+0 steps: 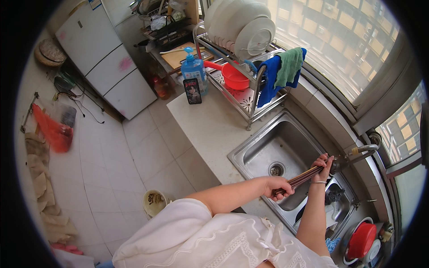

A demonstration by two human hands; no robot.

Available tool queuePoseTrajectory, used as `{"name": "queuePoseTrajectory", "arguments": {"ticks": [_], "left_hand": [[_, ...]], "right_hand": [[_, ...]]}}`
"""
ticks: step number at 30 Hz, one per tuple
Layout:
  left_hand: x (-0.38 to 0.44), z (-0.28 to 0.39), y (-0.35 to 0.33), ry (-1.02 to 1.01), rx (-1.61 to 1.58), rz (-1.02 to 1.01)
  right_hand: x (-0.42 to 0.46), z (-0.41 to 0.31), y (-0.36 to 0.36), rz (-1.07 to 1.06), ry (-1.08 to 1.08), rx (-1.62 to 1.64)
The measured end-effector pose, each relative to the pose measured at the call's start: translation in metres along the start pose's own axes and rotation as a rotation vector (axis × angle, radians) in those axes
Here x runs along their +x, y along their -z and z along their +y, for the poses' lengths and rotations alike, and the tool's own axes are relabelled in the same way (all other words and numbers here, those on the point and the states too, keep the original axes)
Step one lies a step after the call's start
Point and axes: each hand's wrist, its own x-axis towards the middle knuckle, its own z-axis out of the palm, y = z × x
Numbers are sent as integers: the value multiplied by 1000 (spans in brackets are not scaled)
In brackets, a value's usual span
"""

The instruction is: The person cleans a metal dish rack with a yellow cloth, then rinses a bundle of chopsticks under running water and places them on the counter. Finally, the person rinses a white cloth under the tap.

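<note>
A bundle of brown chopsticks (306,176) is held slantwise above the large basin of a stainless steel sink (271,145). My left hand (279,188) is closed around the bundle's lower-left end. My right hand (323,166), with a bangle on the wrist, grips the other end, fingers partly curled and the thumb side hidden. Just past my right hand is the metal faucet (363,151). Below the bundle, a round drain strainer (277,169) shows in the basin floor. No running water can be made out.
A steel dish rack (249,119) with white plates (256,37), a red dipper (234,76) and draped cloths (290,67) stands beyond the sink. A phone (192,91) leans on a blue pump bottle (194,68). Red bowls (362,240) sit right; a bucket (155,202) stands on the floor.
</note>
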Motion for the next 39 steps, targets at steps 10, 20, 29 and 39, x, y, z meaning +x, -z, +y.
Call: {"name": "queuePoseTrajectory", "arguments": {"ticks": [10,20,29,39], "left_hand": [[14,2,2,25,-149,173],[25,-10,12,-34,-165,171],[43,-3,26,-314,-608,406],[39,1,9,-320,-820,389]], "right_hand": [[-21,61,12,484,-127,-445],[-41,81,-1,456,-141,-588],[-27,113,-61,519,448,-1056],[-47,134,-22,417,305,-1229]]}}
